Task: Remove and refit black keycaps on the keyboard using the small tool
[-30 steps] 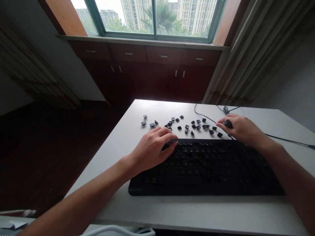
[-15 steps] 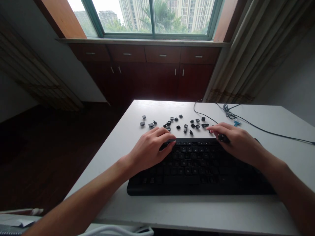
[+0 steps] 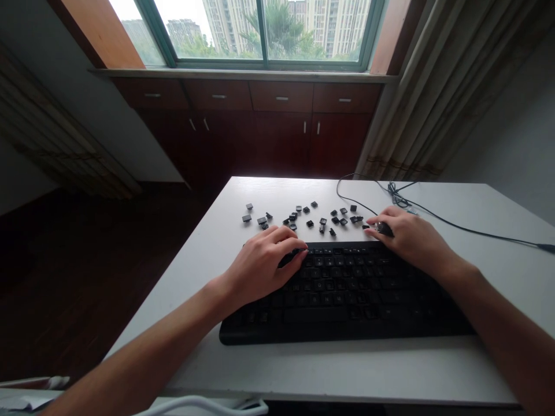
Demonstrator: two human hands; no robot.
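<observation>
A black keyboard [image 3: 347, 294] lies across the white table [image 3: 347, 370] in front of me. My left hand [image 3: 262, 263] rests on the keyboard's upper left corner, fingers curled over its top edge. My right hand [image 3: 410, 237] sits at the keyboard's upper edge, right of centre, pinching a small dark object [image 3: 384, 229] between thumb and fingers. Several loose black keycaps [image 3: 321, 218] lie scattered on the table just beyond the keyboard.
A black cable [image 3: 433, 216] runs from behind my right hand to the table's right edge. Dark wooden cabinets [image 3: 260, 127] stand under a window past the table. A curtain [image 3: 442, 98] hangs at the right. Dark floor lies to the left.
My right hand dipped toward the keyboard's top row with the dark object, then came back near the keycaps. The left hand stayed in place. The view shifted slightly.
</observation>
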